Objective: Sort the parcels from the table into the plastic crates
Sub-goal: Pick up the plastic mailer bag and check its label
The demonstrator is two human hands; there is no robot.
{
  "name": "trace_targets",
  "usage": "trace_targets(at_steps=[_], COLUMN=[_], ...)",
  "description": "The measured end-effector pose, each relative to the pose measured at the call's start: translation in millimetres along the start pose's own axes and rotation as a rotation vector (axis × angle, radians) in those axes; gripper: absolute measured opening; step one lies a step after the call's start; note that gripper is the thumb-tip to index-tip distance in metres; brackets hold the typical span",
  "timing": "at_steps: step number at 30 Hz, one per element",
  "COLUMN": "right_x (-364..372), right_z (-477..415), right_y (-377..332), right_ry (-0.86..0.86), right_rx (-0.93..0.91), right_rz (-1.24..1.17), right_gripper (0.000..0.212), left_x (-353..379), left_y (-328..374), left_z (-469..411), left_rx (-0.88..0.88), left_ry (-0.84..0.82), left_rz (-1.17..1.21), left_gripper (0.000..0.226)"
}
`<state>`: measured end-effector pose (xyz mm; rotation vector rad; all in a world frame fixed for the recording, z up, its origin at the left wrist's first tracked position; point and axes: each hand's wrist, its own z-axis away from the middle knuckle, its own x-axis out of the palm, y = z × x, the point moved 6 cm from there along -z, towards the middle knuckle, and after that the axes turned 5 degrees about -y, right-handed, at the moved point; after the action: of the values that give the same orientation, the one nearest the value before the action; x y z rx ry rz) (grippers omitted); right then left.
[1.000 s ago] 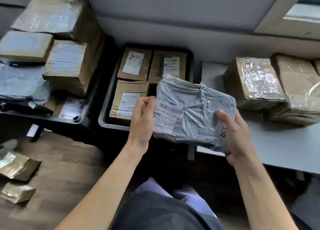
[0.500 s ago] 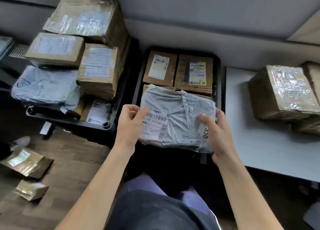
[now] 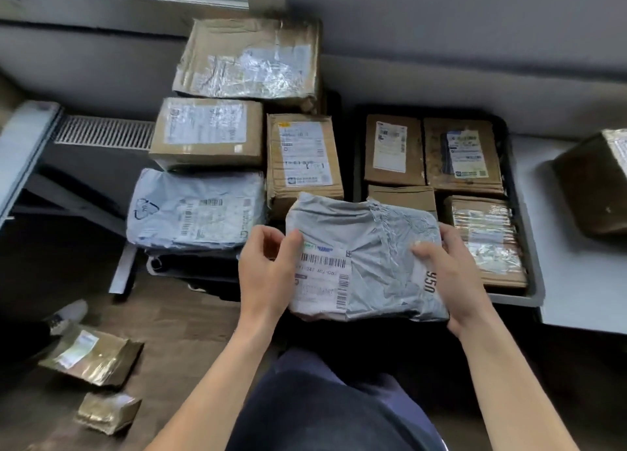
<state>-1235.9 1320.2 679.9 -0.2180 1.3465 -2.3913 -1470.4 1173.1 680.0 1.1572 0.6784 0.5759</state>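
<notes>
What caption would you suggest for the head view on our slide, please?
Left hand and right hand grip a grey mailer before the left crate and right crate, both loaded with parcels.

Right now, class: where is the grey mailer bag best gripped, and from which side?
Grip the grey mailer bag by its short ends, from left and right, as the left hand at the label end and the right hand opposite do. Soft, wide and flat, it would likely sag from one end.

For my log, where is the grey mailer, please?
Head view centre: left hand and right hand hold the grey mailer over the right crate's near-left corner.
</notes>
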Motion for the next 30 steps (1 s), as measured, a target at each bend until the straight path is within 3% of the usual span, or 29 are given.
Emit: trace_targets(at_steps=[7, 11, 18, 22, 26, 30], right_x=[49.8, 105.5, 213.1, 242.9, 251.8, 250.5], right_z=[3.4, 1.3, -10.0, -13.2, -17.6, -21.8], right_y=[-36.7, -63.3, -84.3, -80.2, -65.8, -72.2], right_ry=[0.016, -0.093, -0.282, -0.329, -0.272, -0.16], right_rx=[-0.061, -0.131, -0.235, -0.242, -0.29, -0.456], right_rz=[-0.041, -0.006, 0.437, 0.602, 0.723, 0.906], right_gripper=[0.026, 0.023, 0.049, 0.071, 0.067, 0.055], left_x=[-40.9, -85.7, -171.3, -200.1, -205.7, -193.6], left_y=[28.2, 42.3, 15.6, 8.2, 0.6, -6.3], left_z=[-40.8, -68.1, -106.2, -123.0, -138.7, -146.5], left_rx=[0.037, 0.051, -0.16, -0.143, -0.061, -0.025], left_ry=[-0.001, 0.074, 0.244, 0.196, 0.158, 0.081], left_rz=[0.102, 0.153, 0.36, 0.188, -0.055, -0.196], left_gripper=[0.026, 0.021, 0.027, 0.025, 0.025, 0.026])
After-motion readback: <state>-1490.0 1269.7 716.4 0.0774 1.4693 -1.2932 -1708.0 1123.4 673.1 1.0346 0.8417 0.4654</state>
